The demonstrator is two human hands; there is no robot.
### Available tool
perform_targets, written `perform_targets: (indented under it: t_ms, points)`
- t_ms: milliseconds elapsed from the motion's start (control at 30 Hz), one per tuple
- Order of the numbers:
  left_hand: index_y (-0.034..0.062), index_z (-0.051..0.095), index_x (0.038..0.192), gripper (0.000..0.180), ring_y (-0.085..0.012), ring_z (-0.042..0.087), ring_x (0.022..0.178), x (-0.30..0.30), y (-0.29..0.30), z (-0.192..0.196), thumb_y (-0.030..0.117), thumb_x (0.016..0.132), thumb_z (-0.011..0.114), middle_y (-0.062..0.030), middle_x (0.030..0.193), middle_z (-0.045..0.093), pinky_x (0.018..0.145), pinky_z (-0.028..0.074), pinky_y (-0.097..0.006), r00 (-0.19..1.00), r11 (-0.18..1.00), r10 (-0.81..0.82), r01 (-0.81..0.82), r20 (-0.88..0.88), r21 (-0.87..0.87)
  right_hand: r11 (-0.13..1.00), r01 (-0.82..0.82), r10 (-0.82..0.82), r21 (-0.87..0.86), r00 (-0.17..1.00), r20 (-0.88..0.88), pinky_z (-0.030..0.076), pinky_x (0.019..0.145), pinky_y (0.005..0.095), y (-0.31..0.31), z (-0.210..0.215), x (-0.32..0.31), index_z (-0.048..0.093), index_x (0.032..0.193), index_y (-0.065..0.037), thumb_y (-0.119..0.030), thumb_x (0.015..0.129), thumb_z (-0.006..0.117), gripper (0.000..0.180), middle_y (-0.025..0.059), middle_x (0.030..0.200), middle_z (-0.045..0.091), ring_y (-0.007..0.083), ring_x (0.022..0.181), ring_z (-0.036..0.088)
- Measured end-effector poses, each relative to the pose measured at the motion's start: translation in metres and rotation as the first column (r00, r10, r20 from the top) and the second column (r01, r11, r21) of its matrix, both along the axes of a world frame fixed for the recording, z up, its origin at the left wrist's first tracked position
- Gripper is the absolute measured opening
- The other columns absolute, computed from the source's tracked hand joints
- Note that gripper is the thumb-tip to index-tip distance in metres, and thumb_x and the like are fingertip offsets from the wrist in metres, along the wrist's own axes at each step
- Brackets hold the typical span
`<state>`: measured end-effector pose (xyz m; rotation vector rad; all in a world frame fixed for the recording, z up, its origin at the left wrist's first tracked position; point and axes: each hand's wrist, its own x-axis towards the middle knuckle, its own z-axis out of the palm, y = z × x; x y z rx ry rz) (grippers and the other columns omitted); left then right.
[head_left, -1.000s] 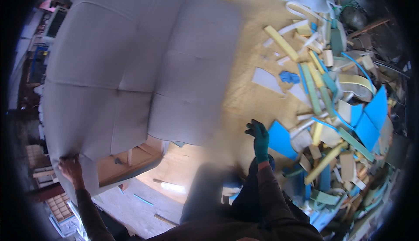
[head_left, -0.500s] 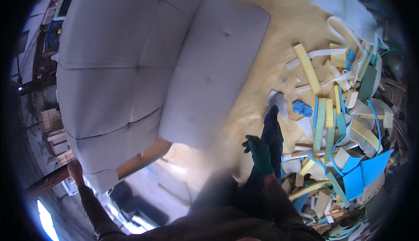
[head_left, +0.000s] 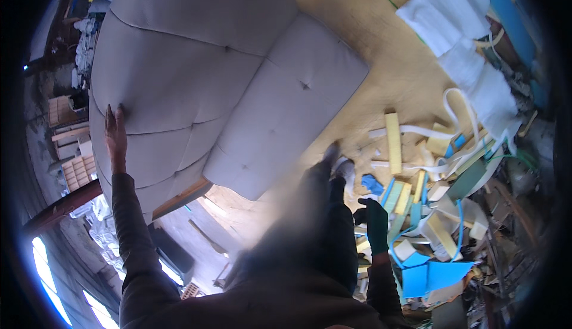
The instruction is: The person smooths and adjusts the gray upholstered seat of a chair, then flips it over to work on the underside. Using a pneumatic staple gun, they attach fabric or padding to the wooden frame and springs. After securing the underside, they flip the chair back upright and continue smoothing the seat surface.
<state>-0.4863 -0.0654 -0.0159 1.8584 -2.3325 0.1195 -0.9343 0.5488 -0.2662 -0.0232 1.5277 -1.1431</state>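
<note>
Here, left hand [head_left: 117, 138] straight-fingered along grey sofa [head_left: 185, 79], grip released; gloved right hand [head_left: 375, 225] bent, grip unclear.

Sofa [head_left: 196, 79] at the left hand [head_left: 117, 135]: mauve-grey, darker seams in a grid pattern; beam [head_left: 68, 207] below and left of that hand: dark red. Glove [head_left: 378, 232] on the right hand [head_left: 374, 223]: dark green; beyond it, floor [head_left: 381, 49] tan, long foam strip [head_left: 394, 144] pale yellow, padding [head_left: 444, 22] white; below and right of it, folded sheet [head_left: 444, 276] bright blue.

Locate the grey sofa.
Head view, upper left to centre: the sofa has the left hand at its left edge and foam scraps off to its right.
</note>
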Motion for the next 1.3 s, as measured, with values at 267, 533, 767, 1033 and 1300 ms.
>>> perform_targets:
  t_ms: [267, 533, 767, 1033, 1300]
  points:
    - [0.0, 0.05, 0.153, 0.066, -0.0369, 0.038, 0.152, 0.024, -0.009, -0.036, 0.05, 0.111, 0.039, -0.0206, 0.161, 0.046, 0.126, 0.026, -0.043, 0.995, 0.987, 0.095, -0.093, 0.013, -0.128, 0.912, 0.266, -0.123, -0.313, 0.904, 0.41, 0.042, 0.119, 0.0468, -0.178, 0.093, -0.22, 0.05, 0.147, 0.007, -0.06, 0.111, 0.029, 0.079, 0.0267, 0.149, 0.055, 0.0363, 0.139, 0.054]
    - [0.0153, 0.038, 0.161, 0.054, -0.034, 0.038, 0.153, -0.046, -0.061, -0.057, 0.039, 0.113, 0.038, -0.0131, 0.166, 0.04, 0.124, 0.028, -0.047, 0.948, 0.952, 0.289, -0.268, 0.136, -0.151, 0.873, 0.335, -0.167, -0.356, 0.889, 0.427, 0.034, 0.121, 0.0487, -0.325, 0.114, -0.452, 0.047, 0.152, 0.001, -0.052, 0.114, 0.027, 0.068, 0.0147, 0.155, 0.051, 0.0312, 0.141, 0.048]
    - [0.0176, 0.029, 0.167, 0.072, -0.0229, 0.017, 0.162, -0.165, -0.115, -0.046, 0.06, 0.109, 0.03, -0.0052, 0.175, 0.024, 0.126, 0.012, -0.059, 0.688, 0.696, 0.717, -0.717, -0.113, 0.046, 0.981, 0.141, -0.122, -0.132, 0.982, 0.146, 0.037, 0.111, 0.0475, -0.472, 0.087, -0.631, 0.053, 0.143, -0.008, -0.048, 0.112, 0.035, 0.054, 0.0072, 0.142, 0.055, 0.0289, 0.13, 0.051]
    - [0.0162, 0.025, 0.168, 0.074, -0.026, 0.014, 0.163, -0.214, -0.118, -0.02, 0.06, 0.109, 0.031, -0.0075, 0.176, 0.019, 0.126, 0.012, -0.058, 0.51, 0.525, 0.822, -0.851, 0.254, 0.013, 0.713, -0.551, 0.44, -0.435, 0.833, -0.334, 0.038, 0.118, 0.0492, -0.891, 0.054, -0.695, 0.052, 0.15, -0.011, -0.042, 0.111, 0.044, 0.05, 0.0101, 0.156, 0.053, 0.0327, 0.143, 0.049]
    - [0.0156, 0.024, 0.168, 0.074, -0.0266, 0.014, 0.163, -0.257, -0.15, -0.01, 0.06, 0.109, 0.031, -0.0074, 0.176, 0.019, 0.127, 0.011, -0.056, 0.119, 0.116, 0.992, -0.991, 0.037, 0.067, 0.356, -0.672, 0.713, -0.649, 0.644, -0.276, 0.049, 0.108, 0.0423, -1.291, 0.197, -0.43, 0.06, 0.139, -0.003, -0.033, 0.11, 0.054, 0.042, 0.0104, 0.138, 0.065, 0.027, 0.125, 0.063]
